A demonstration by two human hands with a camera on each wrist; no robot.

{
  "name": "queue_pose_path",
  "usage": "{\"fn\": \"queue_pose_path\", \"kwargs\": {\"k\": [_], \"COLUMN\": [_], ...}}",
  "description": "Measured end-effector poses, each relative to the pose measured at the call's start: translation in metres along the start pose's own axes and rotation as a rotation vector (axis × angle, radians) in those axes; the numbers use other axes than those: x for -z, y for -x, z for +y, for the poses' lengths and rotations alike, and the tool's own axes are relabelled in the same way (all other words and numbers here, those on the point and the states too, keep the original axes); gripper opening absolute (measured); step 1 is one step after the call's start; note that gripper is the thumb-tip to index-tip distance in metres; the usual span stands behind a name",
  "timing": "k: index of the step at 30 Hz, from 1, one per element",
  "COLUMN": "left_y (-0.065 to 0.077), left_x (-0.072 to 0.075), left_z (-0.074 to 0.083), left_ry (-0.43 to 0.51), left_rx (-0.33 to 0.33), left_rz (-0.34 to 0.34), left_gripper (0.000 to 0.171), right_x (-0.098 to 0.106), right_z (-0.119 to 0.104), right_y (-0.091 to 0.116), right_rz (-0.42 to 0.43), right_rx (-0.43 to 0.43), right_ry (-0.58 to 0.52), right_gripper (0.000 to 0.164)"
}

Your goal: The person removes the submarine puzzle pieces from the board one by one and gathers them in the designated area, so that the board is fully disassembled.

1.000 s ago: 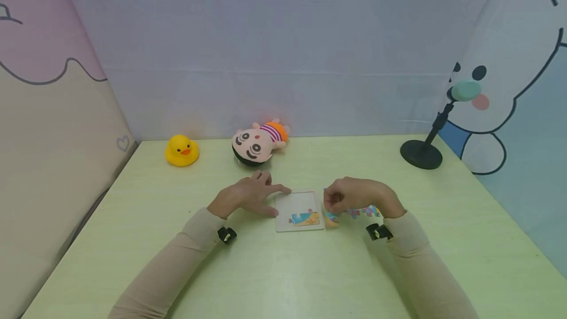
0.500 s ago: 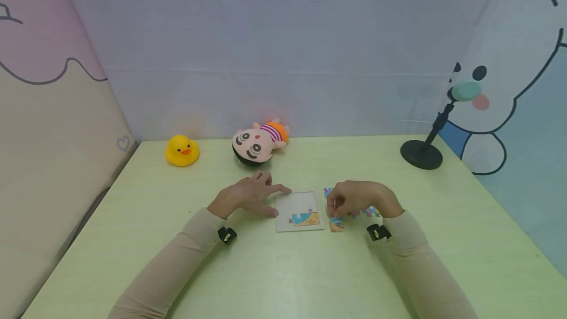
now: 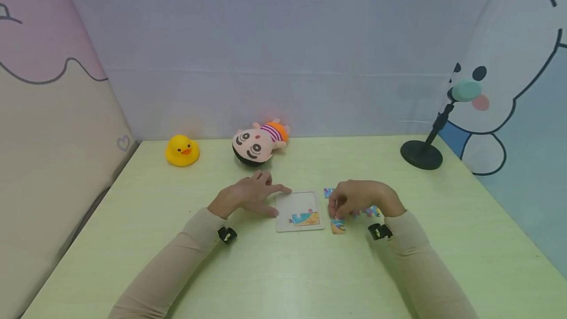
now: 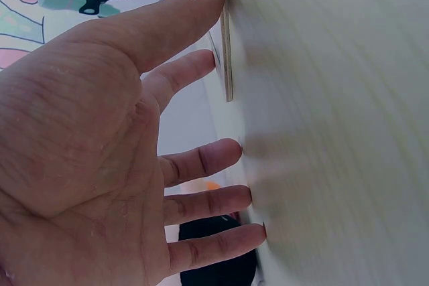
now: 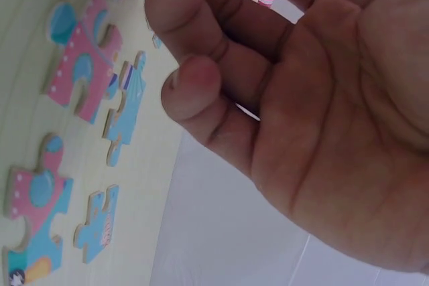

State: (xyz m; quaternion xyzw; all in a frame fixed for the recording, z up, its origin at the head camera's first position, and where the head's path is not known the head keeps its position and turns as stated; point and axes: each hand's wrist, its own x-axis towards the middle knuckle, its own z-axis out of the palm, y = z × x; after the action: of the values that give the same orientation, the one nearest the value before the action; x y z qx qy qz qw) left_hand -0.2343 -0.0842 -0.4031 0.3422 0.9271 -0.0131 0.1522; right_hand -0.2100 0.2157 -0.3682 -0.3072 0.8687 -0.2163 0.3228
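In the head view, the left hand (image 3: 250, 195) lies beside a pale, shallow puzzle tray (image 3: 292, 202); its thumb and index finger touch the tray's left side. The left wrist view shows straight, spread fingers (image 4: 208, 159), with the tray's thin edge (image 4: 226, 65) at the thumb and index finger. A blue-and-tan puzzle section (image 3: 305, 218) sits in the tray's lower right. Right of the tray, the right hand (image 3: 359, 197) has curled fingers pinching a blue-and-tan puzzle piece (image 3: 338, 227) at the table; the grip itself is mostly hidden.
Loose puzzle pieces (image 5: 84, 65) lie near the right hand, partly covered by it in the head view. Farther back are a yellow rubber duck (image 3: 182, 151), a plush doll (image 3: 259, 143) on its side and a black stand (image 3: 421, 154) with a green head.
The right hand has shifted slightly right and toward the person, the puzzle piece turning and moving with it away from the tray. The left hand and tray have stayed put.
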Motion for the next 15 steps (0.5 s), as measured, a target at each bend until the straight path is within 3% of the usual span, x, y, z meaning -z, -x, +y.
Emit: {"fn": "queue_pose_path", "kwargs": {"k": [10, 15], "left_y": [0.0003, 0.0005], "left_x": [0.0021, 0.0028], "left_z": [0.0004, 0.001], "left_ry": [0.004, 0.003], "left_rx": [-0.012, -0.004], "left_rz": [0.005, 0.0], "left_gripper": [0.062, 0.062], "right_x": [0.0006, -0.0031], "right_z": [0.0009, -0.0027], "right_y": [-0.0032, -0.0088], "right_rz": [0.025, 0.077], "right_rx": [0.026, 0.036], "right_ry": [0.022, 0.034], "right_gripper": [0.01, 0.019]}}
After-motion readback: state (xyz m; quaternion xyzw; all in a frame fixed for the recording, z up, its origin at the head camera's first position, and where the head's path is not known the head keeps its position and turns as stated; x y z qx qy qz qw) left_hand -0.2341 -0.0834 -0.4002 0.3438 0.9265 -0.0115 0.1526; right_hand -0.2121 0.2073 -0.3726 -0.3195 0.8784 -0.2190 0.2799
